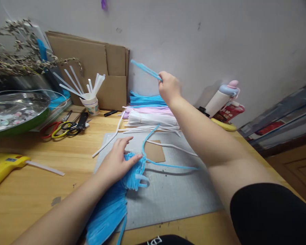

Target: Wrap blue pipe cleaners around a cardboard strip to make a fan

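My left hand (118, 161) rests on a long pleated bundle of blue pipe cleaners (109, 211), its fingers stretched out and the thumb apart. A small loop and two loose strands stick out of the bundle's far end. Raised in front of the wall, my right hand (169, 86) is closed around a few blue pipe cleaners (146, 69), whose ends point up to the left. Below it lie stacks of blue (148, 99), pink and white pipe cleaners (148, 119). A small cardboard piece (155, 151) sits on the grey cutting mat (173, 197).
On the left are a yellow glue gun (7, 166), scissors (63, 129), a cup of glue sticks (90, 103) and a green bowl (20, 119). Cardboard sheets (91, 68) lean on the wall. A white bottle (219, 98) and yellow tape roll (224, 125) stand right.
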Demonstrator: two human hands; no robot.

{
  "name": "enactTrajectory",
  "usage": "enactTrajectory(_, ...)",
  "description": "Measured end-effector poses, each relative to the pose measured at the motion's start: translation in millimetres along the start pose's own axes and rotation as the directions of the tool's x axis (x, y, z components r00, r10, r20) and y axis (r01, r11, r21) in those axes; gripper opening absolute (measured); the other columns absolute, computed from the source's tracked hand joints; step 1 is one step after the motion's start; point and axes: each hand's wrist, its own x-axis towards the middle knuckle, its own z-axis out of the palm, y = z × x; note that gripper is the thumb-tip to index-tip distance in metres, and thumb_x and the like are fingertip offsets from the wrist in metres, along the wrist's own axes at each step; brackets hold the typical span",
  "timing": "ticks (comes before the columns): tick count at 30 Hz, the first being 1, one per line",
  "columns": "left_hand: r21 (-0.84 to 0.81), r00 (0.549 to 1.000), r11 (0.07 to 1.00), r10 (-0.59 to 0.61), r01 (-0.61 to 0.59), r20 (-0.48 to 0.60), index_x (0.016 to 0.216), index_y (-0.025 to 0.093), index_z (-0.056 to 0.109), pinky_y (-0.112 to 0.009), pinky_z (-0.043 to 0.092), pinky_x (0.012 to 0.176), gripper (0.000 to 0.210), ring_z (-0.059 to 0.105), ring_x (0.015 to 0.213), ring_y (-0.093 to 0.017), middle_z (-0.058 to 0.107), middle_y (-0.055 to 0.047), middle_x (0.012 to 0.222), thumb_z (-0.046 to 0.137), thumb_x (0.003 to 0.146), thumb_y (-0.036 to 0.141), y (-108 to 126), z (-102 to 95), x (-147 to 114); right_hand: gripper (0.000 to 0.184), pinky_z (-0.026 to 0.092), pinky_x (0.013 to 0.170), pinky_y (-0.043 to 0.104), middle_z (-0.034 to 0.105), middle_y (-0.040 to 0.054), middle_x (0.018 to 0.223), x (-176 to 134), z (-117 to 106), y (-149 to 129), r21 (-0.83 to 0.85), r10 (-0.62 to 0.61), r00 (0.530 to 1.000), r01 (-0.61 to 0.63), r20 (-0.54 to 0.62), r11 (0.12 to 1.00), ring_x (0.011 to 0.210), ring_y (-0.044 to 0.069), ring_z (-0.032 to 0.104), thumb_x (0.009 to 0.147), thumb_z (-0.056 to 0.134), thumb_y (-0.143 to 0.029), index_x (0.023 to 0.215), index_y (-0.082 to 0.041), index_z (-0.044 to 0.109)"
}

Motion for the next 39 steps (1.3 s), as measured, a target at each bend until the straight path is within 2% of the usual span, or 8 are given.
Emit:
enactTrajectory(3, 0.003, 0.991, 0.998, -0.063, 0.063, 0.12, 0.11, 0.021, 0.059, -0.036, 0.045, 0.077, 0.05, 0.061, 0.088, -0.024, 0.065, -0.007, 0.099, 0.045, 0.083, 0.061, -3.1, 0.6, 4.3, 0.018, 0.043, 0.078, 0.039, 0.064, 0.013, 0.093, -34.3, -30.3, 4.7, -0.022, 0.101, 0.952, -0.099, 0.289, 0.995, 0.09, 0.028, 0.059, 0.087, 0.048, -0.024, 0.093, -0.014, 0.062)
enactTrajectory(6, 0.022, 0.972, 0.999, -0.046, 0.042, 0.232, 0.087, 0.021, 0.065, -0.032, 0.043, 0.071, 0.047, 0.061, 0.082, -0.023, 0.068, -0.004, 0.085, 0.041, 0.084, 0.061, -1.8, -0.7, 8.2, 0.013, 0.045, 0.065, 0.029, 0.064, 0.007, 0.079, -93.8, -42.5, 17.3, 0.107, 0.106, 0.705, -0.251, 0.701, 0.962, 0.067, 0.018, 0.06, 0.084, 0.054, -0.024, 0.09, -0.017, 0.063)
enactTrajectory(11, 0.206, 0.899, 0.971, 0.023, -0.125, 0.437, 0.083, 0.021, 0.068, -0.029, 0.039, 0.063, 0.043, 0.06, 0.074, -0.022, 0.069, -0.005, 0.081, 0.046, 0.081, 0.058, -4.8, -18.2, 16.5, 0.02, 0.04, 0.047, 0.023, 0.061, 0.0003, 0.056, -190.3, -44.0, 45.0, 0.152, 0.034, 0.521, -0.309, 0.853, 0.939, 0.044, 0.012, 0.052, 0.086, 0.048, -0.026, 0.085, -0.019, 0.067)
enactTrajectory(18, 0.487, 0.865, 0.816, 0.031, -0.312, 0.502, 0.094, 0.022, 0.068, -0.03, 0.042, 0.068, 0.038, 0.061, 0.082, -0.024, 0.068, -0.008, 0.094, 0.052, 0.078, 0.053, -6.1, -55.8, 36.7, 0.024, 0.041, 0.086, 0.034, 0.062, 0.0121, 0.099, -208.6, -63.1, 62.5, 0.202, -0.001, 0.717, -0.194, 0.697, 0.96, 0.095, 0.022, 0.056, 0.089, 0.041, -0.023, 0.087, -0.015, 0.063)
enactTrajectory(23, 0.532, 0.918, 0.829, -0.063, -0.17, 0.392, 0.101, 0.023, 0.066, -0.034, 0.045, 0.082, 0.026, 0.061, 0.095, -0.025, 0.067, -0.008, 0.104, 0.053, 0.082, 0.035, 36.5, -25.4, 65.1, 0.029, 0.043, 0.08, 0.033, 0.062, 0.0079, 0.088, -192.9, -73.9, 44.1, 0.319, 0.076, 0.887, -0.242, 0.456, 0.916, 0.087, 0.021, 0.057, 0.09, 0.038, -0.023, 0.106, -0.015, 0.061)
enactTrajectory(30, 0.516, 0.922, 0.857, -0.206, 0.009, 0.327, 0.118, 0.017, 0.054, -0.041, 0.052, 0.083, 0.033, 0.059, 0.1, -0.021, 0.057, -0.009, 0.118, 0.056, 0.089, 0.032, 63.9, 56.2, 93.3, 0.037, 0.041, 0.084, 0.029, 0.057, 0.0079, 0.113, -228.3, -49.3, 24.0, 0.249, -0.031, 0.747, -0.182, 0.665, 0.951, 0.098, 0.021, 0.057, 0.071, 0.068, -0.023, 0.108, -0.022, 0.061)
enactTrajectory(35, 0.442, 0.956, 0.895, -0.182, 0.066, 0.228, 0.115, 0.017, 0.056, -0.04, 0.051, 0.083, 0.03, 0.059, 0.099, -0.021, 0.058, -0.009, 0.115, 0.056, 0.089, 0.032, 60.2, 48.9, 86.0, 0.002, 0.041, 0.076, 0.03, 0.063, 0.0064, 0.085, -232.4, -33.8, 46.1, 0.187, 0.101, 0.752, -0.289, 0.651, 0.939, 0.086, 0.022, 0.057, 0.075, 0.06, -0.019, 0.076, -0.018, 0.062)
enactTrajectory(39, 0.307, 0.994, 0.95, -0.075, 0.048, 0.079, 0.09, 0.017, 0.062, -0.035, 0.048, 0.078, 0.013, 0.062, 0.088, -0.022, 0.066, -0.007, 0.091, 0.056, 0.085, 0.027, 60.5, 26.3, 71.0, 0.013, 0.041, 0.076, 0.031, 0.061, 0.0094, 0.096, -222.2, -29.4, 52.5, 0.27, 0.186, 0.818, -0.381, 0.544, 0.885, 0.093, 0.022, 0.054, 0.08, 0.058, -0.027, 0.087, -0.017, 0.06)
